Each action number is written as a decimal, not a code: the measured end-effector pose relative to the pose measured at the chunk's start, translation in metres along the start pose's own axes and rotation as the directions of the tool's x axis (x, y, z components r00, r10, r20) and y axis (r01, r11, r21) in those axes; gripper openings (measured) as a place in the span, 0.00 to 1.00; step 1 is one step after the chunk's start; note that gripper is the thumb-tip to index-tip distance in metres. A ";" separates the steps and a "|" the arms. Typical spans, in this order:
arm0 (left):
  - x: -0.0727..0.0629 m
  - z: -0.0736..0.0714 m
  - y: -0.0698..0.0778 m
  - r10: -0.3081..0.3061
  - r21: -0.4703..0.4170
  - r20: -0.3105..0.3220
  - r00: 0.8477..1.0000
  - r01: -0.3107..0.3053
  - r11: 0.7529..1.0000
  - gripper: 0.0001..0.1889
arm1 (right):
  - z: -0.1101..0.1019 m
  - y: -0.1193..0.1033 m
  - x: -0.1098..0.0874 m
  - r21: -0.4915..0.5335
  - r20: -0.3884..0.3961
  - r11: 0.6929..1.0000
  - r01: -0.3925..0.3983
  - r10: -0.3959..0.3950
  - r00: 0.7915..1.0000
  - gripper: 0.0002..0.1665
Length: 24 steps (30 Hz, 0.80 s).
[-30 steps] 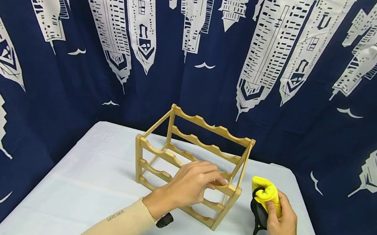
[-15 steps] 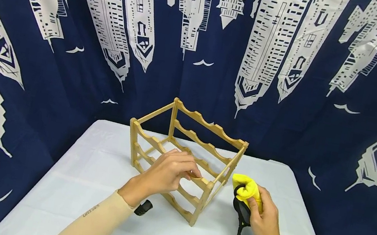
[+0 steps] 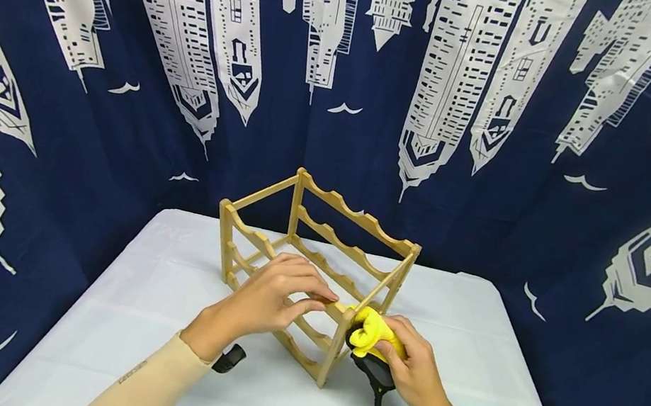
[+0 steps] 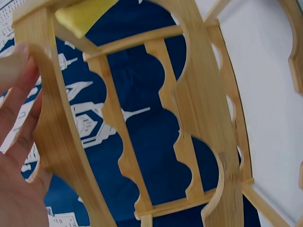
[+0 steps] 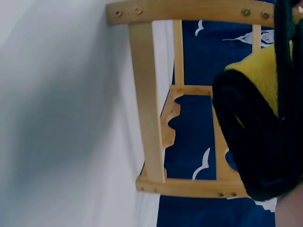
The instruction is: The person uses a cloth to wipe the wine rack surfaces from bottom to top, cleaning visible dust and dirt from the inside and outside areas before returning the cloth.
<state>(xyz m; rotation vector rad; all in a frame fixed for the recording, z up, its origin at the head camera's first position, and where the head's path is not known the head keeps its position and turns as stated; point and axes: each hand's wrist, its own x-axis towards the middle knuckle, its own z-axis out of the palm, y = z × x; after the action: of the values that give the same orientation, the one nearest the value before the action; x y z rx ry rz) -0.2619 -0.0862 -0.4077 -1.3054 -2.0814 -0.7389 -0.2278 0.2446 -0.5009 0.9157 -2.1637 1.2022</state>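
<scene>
Yellow cloth (image 3: 370, 332) in right hand (image 3: 416, 367)

L sleeve (image 3: 164, 373) txt (image 3: 132, 372) illeg.

Bright, even light fills the head view, its backdrop (image 3: 323, 138) stretched toward the edges. The right-wrist view is dimmer: soft shadow greys the desk (image 5: 61, 123) at 9 o'clock; the yellow cloth (image 5: 260, 78) blurs at 2.

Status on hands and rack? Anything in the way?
Left hand holds slatted light-wood rack by its top front rail. Right hand grips yellow-and-black cloth at near right post. Rack on white table. No obstruction evident.
</scene>
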 end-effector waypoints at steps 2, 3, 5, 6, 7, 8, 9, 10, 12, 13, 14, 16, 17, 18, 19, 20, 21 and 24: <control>0.000 0.002 0.003 -0.005 0.004 -0.017 1.000 0.005 1.000 0.12 | 0.005 -0.003 0.002 0.032 0.003 0.999 0.026 -0.026 1.000 0.24; 0.000 0.003 0.005 -0.009 0.008 -0.026 1.000 0.009 1.000 0.11 | 0.007 -0.004 0.003 0.046 0.000 0.998 0.037 -0.037 0.999 0.23; 0.001 0.006 0.008 -0.026 0.010 -0.048 0.999 0.026 1.000 0.10 | 0.011 -0.007 0.004 0.076 -0.006 0.996 0.042 -0.041 0.999 0.19; 0.002 0.008 0.009 -0.041 0.007 -0.058 0.997 0.041 0.999 0.10 | 0.013 -0.009 0.005 0.083 -0.013 0.996 0.042 -0.041 0.999 0.18; 0.002 0.009 0.011 -0.058 0.000 -0.069 0.996 0.059 0.998 0.09 | 0.015 -0.011 0.006 0.084 -0.023 0.996 0.040 -0.039 0.999 0.16; 0.003 0.010 0.012 -0.075 -0.007 -0.079 0.994 0.075 0.997 0.08 | 0.017 -0.013 0.007 0.080 -0.036 0.996 0.042 -0.039 0.999 0.16; 0.003 0.010 0.013 -0.092 -0.017 -0.085 0.992 0.090 0.996 0.07 | 0.020 -0.015 0.008 0.069 -0.052 0.997 0.046 -0.043 0.998 0.18; 0.004 0.011 0.014 -0.106 -0.025 -0.090 0.990 0.104 0.994 0.06 | 0.022 -0.017 0.009 0.053 -0.069 0.997 0.059 -0.055 0.996 0.21; 0.005 0.013 0.016 -0.132 -0.041 -0.095 0.987 0.128 0.991 0.06 | 0.026 -0.020 0.013 0.002 -0.102 0.996 0.090 -0.090 0.991 0.25; 0.006 0.013 0.017 -0.140 -0.047 -0.096 0.985 0.136 0.990 0.05 | 0.027 -0.022 0.014 -0.023 -0.117 0.994 0.103 -0.105 0.988 0.27; 0.006 0.013 0.018 -0.146 -0.051 -0.095 0.985 0.142 0.989 0.05 | 0.028 -0.023 0.016 -0.046 -0.128 0.992 0.116 -0.121 0.984 0.28; 0.006 0.014 0.019 -0.154 -0.056 -0.087 0.984 0.150 0.987 0.05 | 0.029 -0.027 0.017 -0.082 -0.138 0.990 0.119 -0.129 0.982 0.25; 0.006 0.014 0.020 -0.156 -0.060 -0.084 0.984 0.151 0.987 0.05 | 0.030 -0.029 0.016 -0.094 -0.136 0.989 0.111 -0.123 0.983 0.22; 0.006 0.014 0.020 -0.158 -0.061 -0.079 0.984 0.153 0.986 0.05 | 0.030 -0.030 0.015 -0.108 -0.130 0.989 0.102 -0.116 0.985 0.19; 0.006 0.014 0.021 -0.161 -0.065 -0.075 0.984 0.157 0.985 0.05 | 0.031 -0.031 0.013 -0.125 -0.122 0.988 0.092 -0.107 0.987 0.18; 0.006 0.014 0.021 -0.165 -0.069 -0.074 0.984 0.160 0.985 0.05 | 0.032 -0.032 0.011 -0.143 -0.110 0.987 0.078 -0.094 0.989 0.17; 0.006 0.014 0.022 -0.168 -0.070 -0.073 0.983 0.163 0.984 0.05 | 0.033 -0.033 0.009 -0.170 -0.096 0.983 0.064 -0.082 0.992 0.19; 0.006 0.013 0.022 -0.179 -0.074 -0.077 0.981 0.173 0.982 0.03 | 0.041 -0.033 -0.001 -0.295 -0.053 0.955 0.030 -0.048 0.997 0.22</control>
<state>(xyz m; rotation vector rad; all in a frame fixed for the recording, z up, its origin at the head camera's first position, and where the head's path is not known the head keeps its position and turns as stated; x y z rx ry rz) -0.2460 -0.0649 -0.4087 -1.1147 -2.1404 -0.9305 -0.2064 0.1963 -0.5042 0.7792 -2.1898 0.8455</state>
